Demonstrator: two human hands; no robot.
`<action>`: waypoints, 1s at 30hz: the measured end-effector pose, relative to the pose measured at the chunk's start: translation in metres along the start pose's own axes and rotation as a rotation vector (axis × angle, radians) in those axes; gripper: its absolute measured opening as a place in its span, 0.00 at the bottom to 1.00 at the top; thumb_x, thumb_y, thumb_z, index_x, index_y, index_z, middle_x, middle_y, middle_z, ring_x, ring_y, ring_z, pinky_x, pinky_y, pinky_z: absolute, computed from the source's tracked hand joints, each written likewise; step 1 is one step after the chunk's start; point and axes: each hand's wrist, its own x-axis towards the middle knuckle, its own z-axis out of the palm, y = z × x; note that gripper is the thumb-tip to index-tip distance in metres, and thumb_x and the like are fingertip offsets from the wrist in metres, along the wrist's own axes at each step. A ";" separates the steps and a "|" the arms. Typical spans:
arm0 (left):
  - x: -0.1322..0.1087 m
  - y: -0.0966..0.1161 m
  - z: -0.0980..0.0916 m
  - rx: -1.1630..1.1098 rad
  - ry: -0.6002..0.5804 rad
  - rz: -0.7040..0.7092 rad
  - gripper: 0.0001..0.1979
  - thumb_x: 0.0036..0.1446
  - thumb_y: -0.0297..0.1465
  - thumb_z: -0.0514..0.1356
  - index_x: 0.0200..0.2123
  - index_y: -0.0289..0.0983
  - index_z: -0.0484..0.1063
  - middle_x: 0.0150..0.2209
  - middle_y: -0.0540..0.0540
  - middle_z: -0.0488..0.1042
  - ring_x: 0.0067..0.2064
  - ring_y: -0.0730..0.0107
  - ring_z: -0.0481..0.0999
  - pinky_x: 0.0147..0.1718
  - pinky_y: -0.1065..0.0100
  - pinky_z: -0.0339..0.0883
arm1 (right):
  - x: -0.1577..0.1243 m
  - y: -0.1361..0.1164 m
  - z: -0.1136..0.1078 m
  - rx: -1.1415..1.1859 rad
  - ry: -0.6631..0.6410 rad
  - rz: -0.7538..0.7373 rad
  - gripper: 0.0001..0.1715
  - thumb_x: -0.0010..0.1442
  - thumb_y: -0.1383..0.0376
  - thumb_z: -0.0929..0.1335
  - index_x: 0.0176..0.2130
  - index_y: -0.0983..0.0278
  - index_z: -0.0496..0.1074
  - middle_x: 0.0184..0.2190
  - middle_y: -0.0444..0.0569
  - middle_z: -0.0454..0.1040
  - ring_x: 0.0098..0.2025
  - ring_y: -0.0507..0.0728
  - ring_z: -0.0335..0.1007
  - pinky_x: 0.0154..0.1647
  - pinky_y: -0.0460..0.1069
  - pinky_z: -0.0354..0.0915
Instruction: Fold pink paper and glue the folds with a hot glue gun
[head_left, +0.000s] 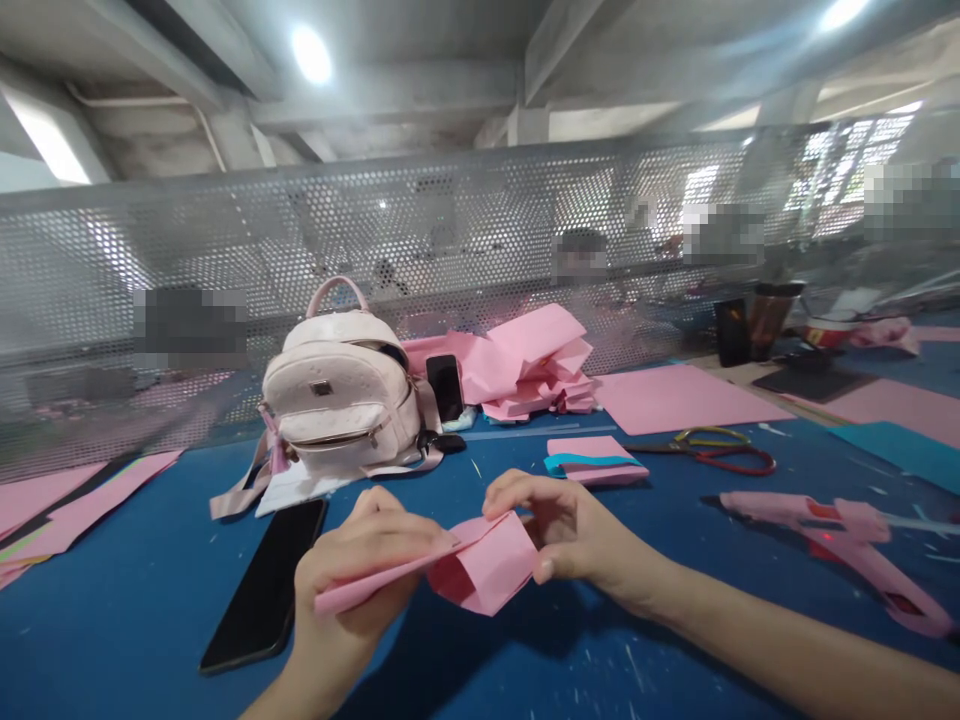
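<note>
Between my two hands is a folded piece of pink paper (499, 570), raised above the blue table. My left hand (367, 570) is closed around its flat, narrow end. The other end bulges into an open loop, which my right hand (574, 530) grips with fingers on the upper edge and thumb at the side. Just beyond my right hand lies a folded pink paper piece (596, 452) with a blue strip (592, 461) across it. A black phone (264, 590) lies left of my left hand.
A pink glue gun (847, 520) and scissors (720, 452) lie on the right. A cream backpack (337, 390) stands at the back beside crumpled pink paper (540, 350). Pink sheets (690, 395) spread to the right; a perforated metal screen (465, 230) rises behind.
</note>
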 end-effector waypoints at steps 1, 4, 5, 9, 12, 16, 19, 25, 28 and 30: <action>0.001 0.000 0.000 0.001 -0.005 0.005 0.06 0.62 0.28 0.64 0.40 0.41 0.81 0.37 0.47 0.83 0.34 0.66 0.78 0.32 0.62 0.62 | 0.000 0.000 -0.001 -0.041 -0.011 -0.024 0.29 0.41 0.50 0.81 0.42 0.57 0.79 0.42 0.45 0.70 0.40 0.53 0.66 0.36 0.46 0.62; 0.002 0.002 0.000 0.008 -0.004 -0.004 0.06 0.62 0.27 0.64 0.41 0.41 0.81 0.36 0.48 0.83 0.34 0.66 0.78 0.34 0.62 0.63 | -0.003 -0.004 -0.003 -0.277 0.024 -0.178 0.29 0.46 0.49 0.79 0.45 0.57 0.77 0.43 0.46 0.70 0.39 0.53 0.66 0.34 0.46 0.62; 0.002 0.003 0.000 0.007 0.008 -0.020 0.07 0.62 0.27 0.64 0.41 0.41 0.81 0.36 0.48 0.83 0.34 0.66 0.78 0.34 0.62 0.63 | -0.005 -0.007 -0.003 -0.390 0.055 -0.264 0.27 0.49 0.49 0.78 0.46 0.57 0.77 0.43 0.46 0.70 0.40 0.53 0.66 0.35 0.46 0.62; 0.000 0.008 0.002 0.020 0.022 -0.045 0.08 0.61 0.24 0.63 0.40 0.40 0.81 0.37 0.48 0.82 0.35 0.67 0.78 0.34 0.63 0.65 | -0.014 -0.024 -0.001 -0.916 0.072 -0.651 0.15 0.61 0.57 0.73 0.46 0.60 0.77 0.38 0.46 0.69 0.39 0.53 0.65 0.39 0.48 0.64; -0.001 0.011 0.003 0.052 0.004 0.004 0.08 0.61 0.25 0.63 0.42 0.39 0.80 0.38 0.46 0.83 0.34 0.67 0.78 0.33 0.63 0.66 | -0.020 -0.038 0.004 -1.224 0.027 -0.831 0.11 0.65 0.63 0.71 0.47 0.63 0.77 0.34 0.45 0.73 0.35 0.53 0.63 0.40 0.50 0.64; -0.001 0.016 0.004 0.074 0.004 0.094 0.08 0.66 0.30 0.60 0.44 0.38 0.80 0.38 0.43 0.83 0.34 0.65 0.79 0.31 0.63 0.68 | -0.022 -0.050 0.011 -1.356 0.030 -0.891 0.10 0.66 0.64 0.70 0.46 0.64 0.78 0.31 0.44 0.76 0.33 0.53 0.62 0.38 0.48 0.64; -0.001 0.018 0.004 0.097 -0.012 0.128 0.12 0.69 0.34 0.56 0.45 0.38 0.80 0.38 0.42 0.83 0.34 0.64 0.79 0.29 0.64 0.67 | -0.021 -0.052 0.012 -1.381 0.031 -0.903 0.09 0.68 0.63 0.68 0.43 0.63 0.79 0.32 0.43 0.78 0.33 0.52 0.63 0.40 0.47 0.66; -0.003 0.014 0.005 0.089 0.001 0.158 0.17 0.72 0.36 0.50 0.48 0.39 0.79 0.41 0.42 0.84 0.33 0.65 0.79 0.28 0.63 0.65 | -0.021 -0.053 0.010 -1.407 -0.001 -0.923 0.08 0.68 0.64 0.68 0.42 0.63 0.79 0.35 0.43 0.81 0.35 0.51 0.66 0.40 0.46 0.67; -0.004 0.012 0.005 0.074 -0.006 0.173 0.16 0.71 0.35 0.51 0.48 0.38 0.78 0.42 0.41 0.83 0.33 0.66 0.79 0.28 0.64 0.65 | -0.021 -0.055 0.009 -1.414 -0.006 -0.928 0.08 0.68 0.64 0.68 0.43 0.63 0.78 0.36 0.43 0.81 0.35 0.52 0.66 0.38 0.46 0.68; -0.004 0.013 0.005 0.076 -0.009 0.171 0.16 0.71 0.36 0.52 0.48 0.39 0.79 0.42 0.41 0.84 0.33 0.66 0.79 0.28 0.64 0.66 | -0.021 -0.055 0.008 -1.423 -0.009 -0.927 0.07 0.67 0.65 0.69 0.43 0.63 0.78 0.37 0.43 0.82 0.36 0.52 0.67 0.39 0.46 0.68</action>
